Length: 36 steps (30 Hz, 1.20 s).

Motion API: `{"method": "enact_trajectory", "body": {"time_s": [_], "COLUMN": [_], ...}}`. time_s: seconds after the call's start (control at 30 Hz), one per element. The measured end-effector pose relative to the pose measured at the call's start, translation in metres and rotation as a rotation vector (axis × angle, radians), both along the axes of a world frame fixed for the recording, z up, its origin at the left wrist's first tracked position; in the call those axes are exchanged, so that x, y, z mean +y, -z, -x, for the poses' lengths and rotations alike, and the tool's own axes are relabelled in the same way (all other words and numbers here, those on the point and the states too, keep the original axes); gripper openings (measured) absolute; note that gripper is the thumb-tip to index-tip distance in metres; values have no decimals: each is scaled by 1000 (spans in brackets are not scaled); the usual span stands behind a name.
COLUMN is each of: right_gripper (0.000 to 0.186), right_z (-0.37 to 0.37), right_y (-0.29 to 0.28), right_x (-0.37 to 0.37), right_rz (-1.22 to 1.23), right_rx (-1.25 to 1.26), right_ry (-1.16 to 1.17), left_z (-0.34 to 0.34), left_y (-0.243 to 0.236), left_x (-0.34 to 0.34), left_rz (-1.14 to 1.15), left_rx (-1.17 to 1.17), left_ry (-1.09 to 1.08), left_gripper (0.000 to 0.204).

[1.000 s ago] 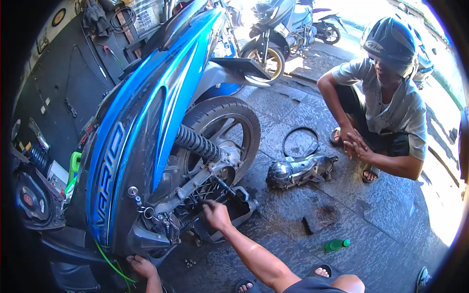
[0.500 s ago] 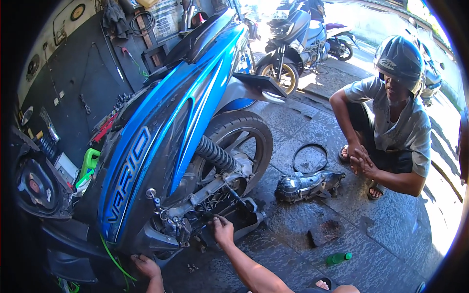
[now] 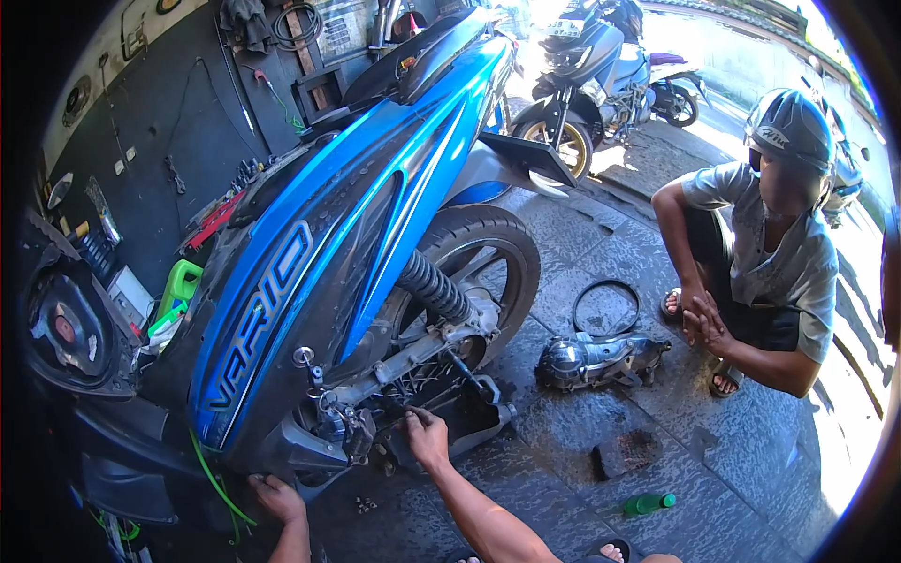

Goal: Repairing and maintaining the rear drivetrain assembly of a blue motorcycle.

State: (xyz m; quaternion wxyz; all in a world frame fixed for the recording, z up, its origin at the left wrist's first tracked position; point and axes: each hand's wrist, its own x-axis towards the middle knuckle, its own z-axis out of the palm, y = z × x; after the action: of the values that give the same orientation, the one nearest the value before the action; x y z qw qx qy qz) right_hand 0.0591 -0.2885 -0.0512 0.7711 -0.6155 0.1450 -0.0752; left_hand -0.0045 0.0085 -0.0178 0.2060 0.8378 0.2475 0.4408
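A blue and black scooter (image 3: pixel 375 225) stands in front of me, with its rear wheel (image 3: pixel 511 272) and shock absorber (image 3: pixel 434 286) bared. My right hand (image 3: pixel 428 439) reaches below the engine casing (image 3: pixel 394 366), its thumb and fingers pinched together near a dark open cover (image 3: pixel 474 427). Whatever they hold is too dark and small to name. At the lower edge of the scooter's body, beside a thin green hose (image 3: pixel 218 486), my left hand (image 3: pixel 279 497) has its fingers bent against the panel. Their tips are partly hidden.
A removed engine part (image 3: pixel 601 361) and a black belt (image 3: pixel 575 310) lie on the paved floor. Nearer are a dark block (image 3: pixel 627 455) and a green bottle (image 3: pixel 649 504). A helmeted person (image 3: pixel 765 235) squats at the right, hands clasped. Tools line the left wall.
My view has shifted slightly, so the scooter and the squatting person sit further right in it. Both hands stay at nearly the same places on the scooter.
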Motion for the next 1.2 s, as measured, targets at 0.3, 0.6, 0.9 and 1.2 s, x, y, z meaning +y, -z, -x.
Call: {"method": "enact_trajectory", "body": {"time_s": [0.3, 0.6, 0.9, 1.2], "right_gripper": [31, 33, 33, 32], "right_z": [-9, -14, -3, 4], "right_y": [24, 25, 15, 2], "right_x": [22, 8, 21, 20], "right_rz": [-139, -176, 34, -42], "right_rx": [-86, -120, -73, -76], "right_ry": [52, 22, 6, 77], "left_z": [-2, -5, 2, 5], "left_y": [3, 6, -14, -14], "left_x": [-7, -3, -15, -12], "left_rz": [11, 65, 25, 49], "left_rx": [12, 52, 26, 68], "left_ry": [-4, 85, 61, 15], "left_gripper": [31, 36, 26, 27]}}
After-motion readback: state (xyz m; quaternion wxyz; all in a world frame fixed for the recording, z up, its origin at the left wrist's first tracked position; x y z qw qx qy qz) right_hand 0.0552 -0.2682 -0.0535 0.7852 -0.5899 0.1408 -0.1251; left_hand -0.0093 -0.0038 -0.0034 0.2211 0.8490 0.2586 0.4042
